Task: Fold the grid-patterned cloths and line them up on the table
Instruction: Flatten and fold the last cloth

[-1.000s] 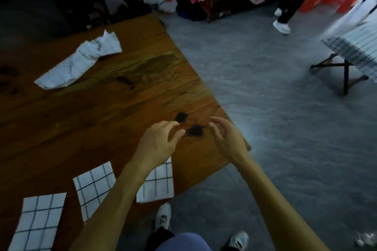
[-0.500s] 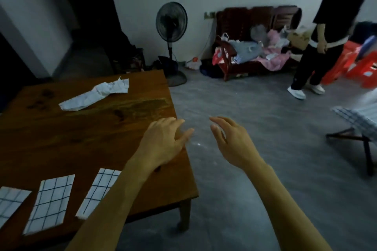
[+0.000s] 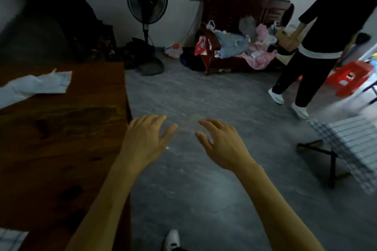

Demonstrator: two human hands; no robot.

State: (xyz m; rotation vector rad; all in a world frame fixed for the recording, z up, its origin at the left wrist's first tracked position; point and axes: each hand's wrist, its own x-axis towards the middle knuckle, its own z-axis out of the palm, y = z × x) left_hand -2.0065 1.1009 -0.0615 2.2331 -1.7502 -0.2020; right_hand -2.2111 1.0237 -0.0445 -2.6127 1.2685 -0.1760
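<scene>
My left hand (image 3: 145,138) and my right hand (image 3: 220,144) are stretched out in front of me, fingers spread and relaxed, holding nothing. They hover over the grey floor, just past the right edge of the wooden table (image 3: 61,138). An unfolded, crumpled grid-patterned cloth (image 3: 34,85) lies at the table's far left. A corner of a folded grid cloth (image 3: 10,239) shows at the bottom left. More grid cloth (image 3: 350,149) is draped over a folding stool at the right.
A person in black (image 3: 318,47) stands at the right beside a red plastic stool (image 3: 350,77). A standing fan (image 3: 146,20) and a wooden bench heaped with clothes (image 3: 240,47) line the far wall. My shoe (image 3: 172,239) shows below.
The view has swung up and to the right, off the table towards the room. Both hands have moved from above the table's corner to over the floor, and their fingers have spread.
</scene>
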